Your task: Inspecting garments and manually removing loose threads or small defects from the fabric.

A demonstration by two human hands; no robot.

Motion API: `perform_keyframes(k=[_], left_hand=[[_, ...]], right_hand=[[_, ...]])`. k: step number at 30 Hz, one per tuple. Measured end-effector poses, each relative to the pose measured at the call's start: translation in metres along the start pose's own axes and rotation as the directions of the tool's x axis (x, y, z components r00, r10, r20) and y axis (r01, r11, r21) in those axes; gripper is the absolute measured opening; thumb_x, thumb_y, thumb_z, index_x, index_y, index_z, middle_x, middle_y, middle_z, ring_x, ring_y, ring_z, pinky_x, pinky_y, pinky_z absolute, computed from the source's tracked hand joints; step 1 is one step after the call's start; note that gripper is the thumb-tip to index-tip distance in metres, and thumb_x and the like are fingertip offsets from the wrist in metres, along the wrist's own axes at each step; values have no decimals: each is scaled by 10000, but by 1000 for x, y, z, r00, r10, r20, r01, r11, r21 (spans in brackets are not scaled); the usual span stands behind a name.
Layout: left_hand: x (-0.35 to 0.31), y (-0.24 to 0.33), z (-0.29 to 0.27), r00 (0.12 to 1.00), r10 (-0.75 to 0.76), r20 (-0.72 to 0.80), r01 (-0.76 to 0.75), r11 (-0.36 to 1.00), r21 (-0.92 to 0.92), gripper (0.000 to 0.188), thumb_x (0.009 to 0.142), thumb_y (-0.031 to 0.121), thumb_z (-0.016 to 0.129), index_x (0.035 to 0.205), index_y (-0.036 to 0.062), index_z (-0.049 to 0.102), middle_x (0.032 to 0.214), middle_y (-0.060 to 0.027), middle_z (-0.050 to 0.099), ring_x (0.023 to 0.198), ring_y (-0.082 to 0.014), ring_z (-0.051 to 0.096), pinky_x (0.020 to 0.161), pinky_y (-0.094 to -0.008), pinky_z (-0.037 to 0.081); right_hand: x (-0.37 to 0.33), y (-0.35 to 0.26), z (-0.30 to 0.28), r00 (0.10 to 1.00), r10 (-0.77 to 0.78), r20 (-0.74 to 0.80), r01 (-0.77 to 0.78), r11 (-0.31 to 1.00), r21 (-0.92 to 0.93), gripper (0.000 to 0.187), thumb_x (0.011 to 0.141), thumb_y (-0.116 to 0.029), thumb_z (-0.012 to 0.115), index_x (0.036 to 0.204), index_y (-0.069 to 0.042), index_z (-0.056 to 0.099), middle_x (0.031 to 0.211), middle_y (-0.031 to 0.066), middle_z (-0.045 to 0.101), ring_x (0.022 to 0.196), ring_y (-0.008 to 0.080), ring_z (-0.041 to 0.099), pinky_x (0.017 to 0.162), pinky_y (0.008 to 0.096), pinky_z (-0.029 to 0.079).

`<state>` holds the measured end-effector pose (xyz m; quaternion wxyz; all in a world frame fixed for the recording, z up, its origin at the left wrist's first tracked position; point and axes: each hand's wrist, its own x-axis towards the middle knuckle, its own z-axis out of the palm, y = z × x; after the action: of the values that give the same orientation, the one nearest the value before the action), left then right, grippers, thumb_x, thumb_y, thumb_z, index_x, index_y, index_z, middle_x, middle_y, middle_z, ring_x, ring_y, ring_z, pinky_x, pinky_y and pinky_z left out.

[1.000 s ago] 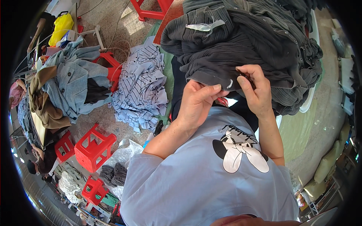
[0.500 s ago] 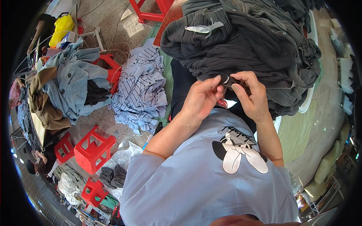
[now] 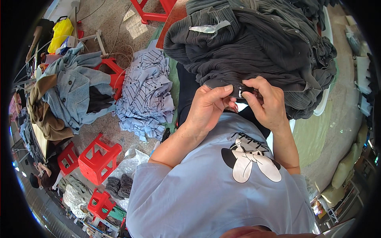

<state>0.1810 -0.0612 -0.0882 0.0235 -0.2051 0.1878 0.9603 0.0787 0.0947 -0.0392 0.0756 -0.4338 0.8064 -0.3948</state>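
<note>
A dark grey pleated garment [image 3: 222, 59] lies heaped in front of me, its near edge lifted toward my lap. My left hand [image 3: 208, 105] pinches that edge between thumb and fingers. Close beside it, my right hand [image 3: 266, 99] grips the same edge, thumb and forefinger bent together. Between the two thumbs a small white thread or loop [image 3: 240, 93] shows against the dark cloth; which of these it is, I cannot tell. Farther up the heap lies a white strip [image 3: 210, 28] with loose threads. The fingers partly hide the cloth they hold.
Left of the heap lies a pile of blue striped shirts [image 3: 145, 89]. Beyond it, blue-grey and brown clothes [image 3: 73, 97] cover a red stool. More red stools [image 3: 99, 158] stand at lower left, near clear plastic [image 3: 133, 158]. A white tub rim [image 3: 326, 95] edges the right side.
My hands have shifted slightly on the garment's edge, and the right fingers now sit nearer the white bit, which lies a little lower. The view has shifted slightly.
</note>
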Motion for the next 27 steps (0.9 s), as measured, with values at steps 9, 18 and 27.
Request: perform_keyframes(k=[9, 18, 27], left_hand=[[-2, -1, 4, 997, 61, -42, -58, 996, 66, 108, 885, 96, 675, 919, -5, 692, 828, -77, 695, 698, -165, 667, 679, -324, 550], [-1, -3, 6, 993, 99, -56, -95, 993, 72, 91, 893, 62, 659, 928, -13, 696, 854, -74, 701, 732, -153, 669, 700, -296, 547], [-3, -2, 9, 985, 161, -65, -153, 982, 110, 110, 906, 73, 664, 964, -17, 690, 886, -79, 705, 735, -143, 660, 697, -278, 542]], right_hand=[[4, -2, 4, 999, -46, -1, 46, 997, -56, 213, 822, -95, 736, 993, -18, 635, 812, 90, 651, 578, 227, 627, 517, 321, 472], [6, -3, 8, 997, -67, -38, 65, 996, -66, 195, 819, -78, 735, 978, -27, 634, 778, 96, 638, 573, 234, 622, 507, 328, 469], [4, -6, 8, 986, -43, -160, 45, 999, 4, 207, 786, -38, 745, 957, -18, 631, 771, 91, 636, 551, 201, 612, 494, 296, 455]])
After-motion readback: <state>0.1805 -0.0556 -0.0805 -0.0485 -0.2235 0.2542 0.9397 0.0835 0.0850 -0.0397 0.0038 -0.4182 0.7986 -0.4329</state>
